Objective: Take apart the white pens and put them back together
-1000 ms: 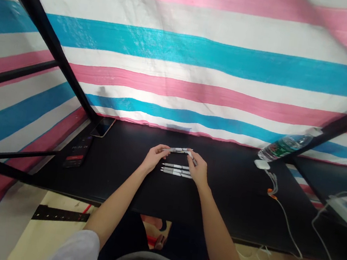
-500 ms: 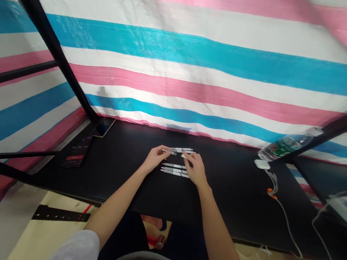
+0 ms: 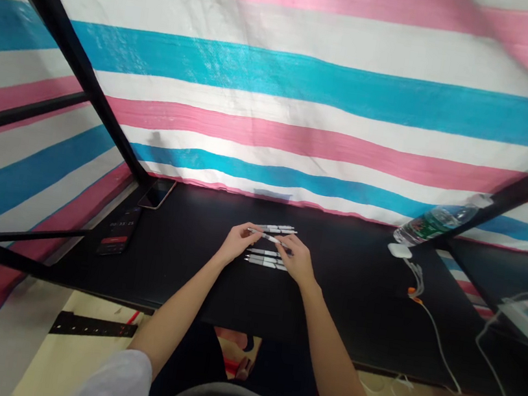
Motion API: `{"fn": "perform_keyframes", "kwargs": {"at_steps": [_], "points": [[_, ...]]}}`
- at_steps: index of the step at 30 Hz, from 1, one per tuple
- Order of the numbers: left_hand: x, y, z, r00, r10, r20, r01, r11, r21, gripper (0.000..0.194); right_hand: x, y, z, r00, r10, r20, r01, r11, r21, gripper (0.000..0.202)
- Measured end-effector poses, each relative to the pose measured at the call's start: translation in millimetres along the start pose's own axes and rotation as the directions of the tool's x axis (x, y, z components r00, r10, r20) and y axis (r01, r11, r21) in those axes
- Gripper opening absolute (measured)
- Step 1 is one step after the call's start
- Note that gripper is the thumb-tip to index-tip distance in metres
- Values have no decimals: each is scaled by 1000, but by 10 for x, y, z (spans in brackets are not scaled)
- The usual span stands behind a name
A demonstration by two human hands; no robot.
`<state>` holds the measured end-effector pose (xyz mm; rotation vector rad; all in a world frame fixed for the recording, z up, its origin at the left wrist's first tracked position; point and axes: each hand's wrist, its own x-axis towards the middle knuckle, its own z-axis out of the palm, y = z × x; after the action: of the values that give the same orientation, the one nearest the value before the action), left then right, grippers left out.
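Observation:
My left hand [image 3: 239,239] pinches the dark-tipped left end of a white pen [image 3: 269,238]. My right hand [image 3: 298,259] grips that pen's right end, so it stretches between both hands, tilted slightly down to the right. Just beyond it, white pens [image 3: 279,229] lie side by side on the black table [image 3: 185,266]. Nearer my body rest several more white and grey pens [image 3: 265,262], their tips pointing left and their right ends partly covered by my right hand.
On the left lie a phone showing a timer [image 3: 118,231] and another phone [image 3: 158,194]. A plastic bottle [image 3: 437,222] leans at the back right near a white charger [image 3: 399,250] with cables. Striped sheeting [image 3: 280,82] hangs behind the table.
The two pen pieces, held apart before, now meet in one line between my hands. Both hands stay in nearly the same place.

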<state>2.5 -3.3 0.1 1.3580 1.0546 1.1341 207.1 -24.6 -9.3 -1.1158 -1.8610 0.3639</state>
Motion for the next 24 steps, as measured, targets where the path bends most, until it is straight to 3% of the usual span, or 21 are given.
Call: {"fn": "perform_keyframes", "kwargs": {"at_steps": [5,11,17,24], "points": [[-11,12,12,1000,-7,-5,7,1000,11,30,12,-38,-4,998,59,-13,-58,995,77,26],[14,-16,10,999,-27,-47,25,999,-34,31,65,21,-17,974,217,-62,-176,904,389,25],[16,-9,21,999,-37,-31,34,997,-76,33,71,92,-10,888,460,29,-402,744,533,36],[-15,54,26,1000,0,15,1,999,-47,31,80,69,9,826,562,40,-475,658,584,39]]}}
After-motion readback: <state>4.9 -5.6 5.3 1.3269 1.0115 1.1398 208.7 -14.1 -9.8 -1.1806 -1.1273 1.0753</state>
